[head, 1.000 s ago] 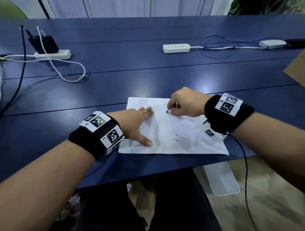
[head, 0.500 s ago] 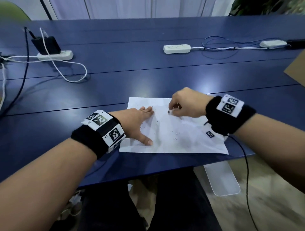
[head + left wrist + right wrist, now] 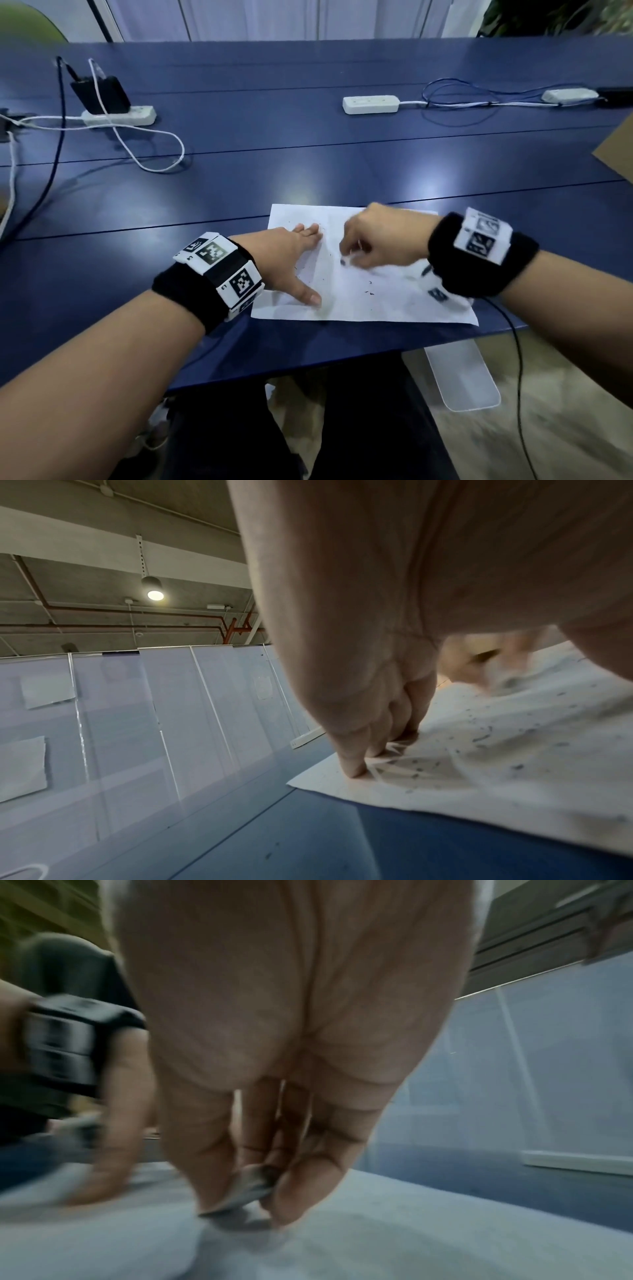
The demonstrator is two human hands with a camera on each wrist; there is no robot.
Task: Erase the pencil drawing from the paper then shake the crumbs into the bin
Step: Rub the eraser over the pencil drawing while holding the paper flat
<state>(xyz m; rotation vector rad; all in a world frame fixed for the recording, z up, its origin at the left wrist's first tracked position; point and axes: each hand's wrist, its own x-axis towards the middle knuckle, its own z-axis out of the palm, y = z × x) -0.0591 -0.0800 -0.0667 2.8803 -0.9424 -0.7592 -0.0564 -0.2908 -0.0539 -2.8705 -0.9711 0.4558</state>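
Observation:
A white sheet of paper (image 3: 376,301) lies at the near edge of the blue table (image 3: 274,164), speckled with dark eraser crumbs (image 3: 369,292). My left hand (image 3: 294,260) lies flat on the sheet's left part, fingers straight, pressing it down; its fingertips (image 3: 356,771) touch the paper (image 3: 496,764). My right hand (image 3: 376,240) pinches a small whitish eraser (image 3: 246,1188) with a dark tip between thumb and fingers and holds it against the paper (image 3: 377,1231) near the sheet's middle. The eraser (image 3: 344,262) barely shows in the head view. No bin is clearly visible.
Two white power strips (image 3: 370,104) (image 3: 120,116) with cables and a black charger (image 3: 101,92) lie at the far side of the table. A brown cardboard corner (image 3: 616,150) sits at the right edge. A clear plastic piece (image 3: 462,377) lies on the floor below.
My right hand with the eraser has shifted slightly toward me and to the left over the paper and is blurred with motion. The left hand has stayed flat on the sheet.

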